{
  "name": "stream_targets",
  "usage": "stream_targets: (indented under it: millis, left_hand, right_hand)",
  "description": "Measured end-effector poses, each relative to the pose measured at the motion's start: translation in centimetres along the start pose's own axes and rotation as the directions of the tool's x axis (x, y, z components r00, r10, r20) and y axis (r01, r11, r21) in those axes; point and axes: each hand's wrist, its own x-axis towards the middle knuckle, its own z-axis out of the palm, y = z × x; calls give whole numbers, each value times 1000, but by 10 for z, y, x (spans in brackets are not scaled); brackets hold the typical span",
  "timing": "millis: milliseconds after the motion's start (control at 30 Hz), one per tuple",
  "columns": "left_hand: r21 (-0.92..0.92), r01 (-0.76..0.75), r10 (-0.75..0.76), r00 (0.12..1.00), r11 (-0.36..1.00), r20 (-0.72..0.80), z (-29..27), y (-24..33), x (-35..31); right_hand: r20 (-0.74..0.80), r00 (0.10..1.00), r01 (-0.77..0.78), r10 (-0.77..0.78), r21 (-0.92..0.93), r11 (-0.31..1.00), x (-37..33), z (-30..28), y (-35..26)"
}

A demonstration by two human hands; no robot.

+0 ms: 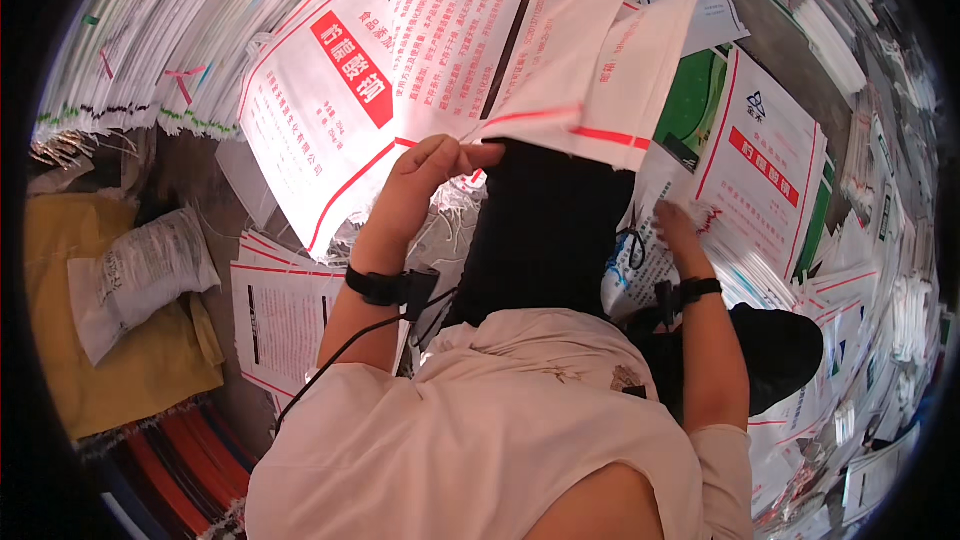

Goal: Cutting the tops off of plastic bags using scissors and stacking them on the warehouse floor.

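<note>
Sacks (570, 60) are lying before the left hand (437, 162) and the blurred right hand (679, 227). Whether either grip is pinching anything, I cannot tell.

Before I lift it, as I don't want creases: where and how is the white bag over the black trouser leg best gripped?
Probably by the near right corner, pinched by the right hand from the right: the white bag looks thin, that corner lies uncovered, and the left hand is by the near left end.
</note>
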Motion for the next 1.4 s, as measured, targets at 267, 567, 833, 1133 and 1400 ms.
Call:
stream_targets:
  millis: [267,567,833,1133,1400]
  left_hand:
    - [974,55,-234,972,218,-3,-61,-95,-29]
    - [841,145,335,872,521,-357,-19,19,-5]
    - [751,-344,496,868,563,26,56,80,69]
    - [789,-220,376,926,574,-15,28,55,116]
    - [236,-417,412,406,878,-816,-147,58,31]
  right_hand:
    - [-106,894,385,-435,677,627,-93,-23,-201]
    - [-53,863,395,-503,692,605,-123,-20,-252]
    - [-10,849,369,-529,728,578,-122,8,-261]
    - [-139,888,405,-438,687,603,-110,11,-254]
    - [-279,834,513,-475,710,483,-93,-1,-246]
